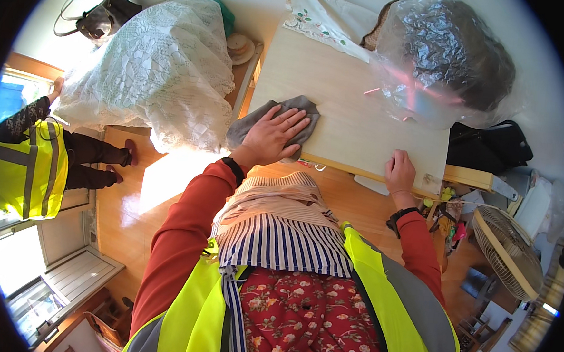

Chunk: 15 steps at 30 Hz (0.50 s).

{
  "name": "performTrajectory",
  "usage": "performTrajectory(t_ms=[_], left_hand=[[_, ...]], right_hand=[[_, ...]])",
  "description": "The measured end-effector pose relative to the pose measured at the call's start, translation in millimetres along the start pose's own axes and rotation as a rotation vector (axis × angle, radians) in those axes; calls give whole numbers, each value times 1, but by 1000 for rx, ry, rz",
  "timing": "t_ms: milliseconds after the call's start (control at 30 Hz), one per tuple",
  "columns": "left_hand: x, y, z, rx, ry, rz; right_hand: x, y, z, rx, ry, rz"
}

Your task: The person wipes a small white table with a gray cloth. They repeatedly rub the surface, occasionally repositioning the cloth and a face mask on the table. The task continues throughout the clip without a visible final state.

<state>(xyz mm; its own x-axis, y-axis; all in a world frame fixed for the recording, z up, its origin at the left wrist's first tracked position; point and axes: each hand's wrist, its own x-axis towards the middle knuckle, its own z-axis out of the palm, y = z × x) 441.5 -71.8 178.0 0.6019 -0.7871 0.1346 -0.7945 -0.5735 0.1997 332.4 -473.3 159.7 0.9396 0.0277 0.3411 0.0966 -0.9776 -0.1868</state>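
Note:
My left hand (pixel 277 136) lies flat on a folded grey cloth (pixel 306 106), its fingers stretched out over it. The cloth rests at the left front corner of a pale wooden tabletop (pixel 336 82), and part of it reaches past the edge. My right hand (pixel 400 172) is curled into a loose fist at the table's front edge, towards the right corner. I see nothing in that fist, though its palm side is hidden. A small pink stick (pixel 372 91) lies on the tabletop, farther back than either hand.
Clear plastic (pixel 444 55) wraps a dark bundle at the back right, near a black bag (pixel 492 143). A white embroidered cloth (pixel 329 29) lies along the back. White lace (pixel 158 67) drapes a bulky shape at left, where a person in a yellow vest (pixel 25 170) stands. An electric fan (pixel 507 252) stands right.

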Motion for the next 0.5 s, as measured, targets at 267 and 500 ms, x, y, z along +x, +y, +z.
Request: performTrajectory(t_ms=[267,500], left_hand=[[-2,1,6,30,58,-17],[-3,2,8,-4,101,-36]], right_hand=[[8,-9,2,-9,-25,121],[89,-11,30,366,-71,420]])
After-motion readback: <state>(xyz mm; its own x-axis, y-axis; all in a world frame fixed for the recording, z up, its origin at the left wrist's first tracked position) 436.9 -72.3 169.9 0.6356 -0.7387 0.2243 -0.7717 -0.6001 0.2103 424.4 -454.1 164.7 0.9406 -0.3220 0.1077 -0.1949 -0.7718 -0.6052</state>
